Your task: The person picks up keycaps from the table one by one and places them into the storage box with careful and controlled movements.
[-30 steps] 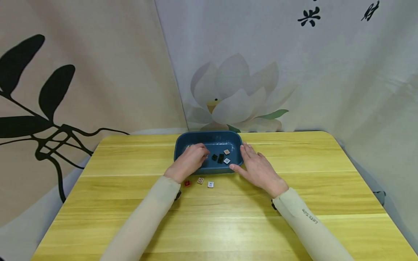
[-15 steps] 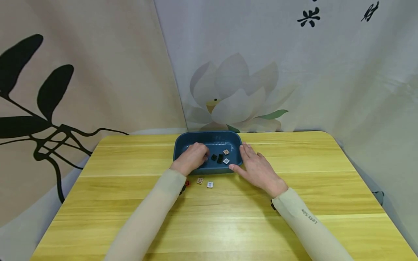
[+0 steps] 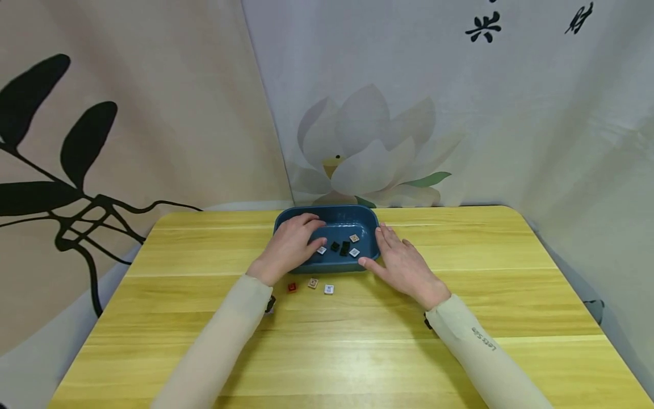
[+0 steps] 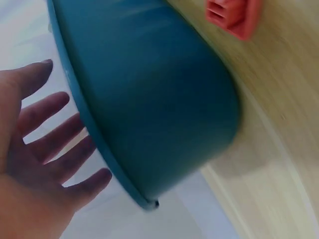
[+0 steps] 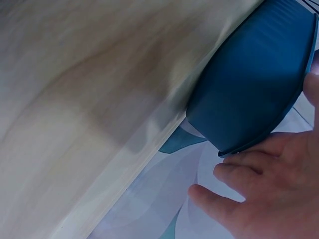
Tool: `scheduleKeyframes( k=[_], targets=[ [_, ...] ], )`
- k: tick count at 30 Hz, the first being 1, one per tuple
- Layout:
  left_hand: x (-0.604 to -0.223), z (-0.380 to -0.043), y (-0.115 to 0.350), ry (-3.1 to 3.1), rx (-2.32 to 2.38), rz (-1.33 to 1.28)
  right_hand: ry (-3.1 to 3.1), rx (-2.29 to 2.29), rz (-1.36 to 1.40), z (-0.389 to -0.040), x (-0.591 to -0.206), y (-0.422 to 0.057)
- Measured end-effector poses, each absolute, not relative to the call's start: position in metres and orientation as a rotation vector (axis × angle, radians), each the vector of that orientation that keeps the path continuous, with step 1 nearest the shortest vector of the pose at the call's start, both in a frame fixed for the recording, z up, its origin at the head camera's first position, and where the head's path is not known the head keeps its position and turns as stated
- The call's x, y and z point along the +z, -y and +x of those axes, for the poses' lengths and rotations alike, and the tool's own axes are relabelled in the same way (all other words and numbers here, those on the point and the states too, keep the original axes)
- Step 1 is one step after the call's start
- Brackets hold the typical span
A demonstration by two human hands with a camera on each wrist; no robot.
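A blue tray (image 3: 333,267) stands on the table with several small square pieces in it: a white piece (image 3: 355,253), a beige piece (image 3: 355,238) and black pieces (image 3: 345,247). My left hand (image 3: 290,241) reaches over its left side with fingers spread, and holds nothing. Just by the thumb tip lies another white piece (image 3: 321,250) on the tray floor. The left wrist view has the hand (image 4: 55,144) beside the rim. My right hand (image 3: 403,264) rests its straight fingers against the tray's right end, thumb toward the near corner.
On the wooden table (image 3: 388,352), in front of the tray, lie a red piece (image 3: 292,287), a beige piece (image 3: 313,283) and a white piece (image 3: 329,289). Another pale piece (image 3: 270,311) shows partly behind the left wrist. A printed curtain (image 3: 204,113) hangs behind the table.
My left hand has let go of the white piece inside the tray, opened its fingers and drawn back to the left. The right hand has stayed at the tray.
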State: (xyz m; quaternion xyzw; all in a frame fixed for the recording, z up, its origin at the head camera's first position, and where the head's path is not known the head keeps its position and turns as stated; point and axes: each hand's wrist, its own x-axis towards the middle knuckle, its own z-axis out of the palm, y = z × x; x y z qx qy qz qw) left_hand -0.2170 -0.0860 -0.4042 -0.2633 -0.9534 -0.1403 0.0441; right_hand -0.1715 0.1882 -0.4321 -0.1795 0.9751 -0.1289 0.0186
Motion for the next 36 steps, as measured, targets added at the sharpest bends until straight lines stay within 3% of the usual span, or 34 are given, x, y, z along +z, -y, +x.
scheduleKeyframes(
  k=[36],
  targets=[
    [-0.423, -0.138, 0.172, 2.802, -0.355, -0.829, -3.033, -0.414, -0.559, -0.171, -0.434, -0.187]
  ],
)
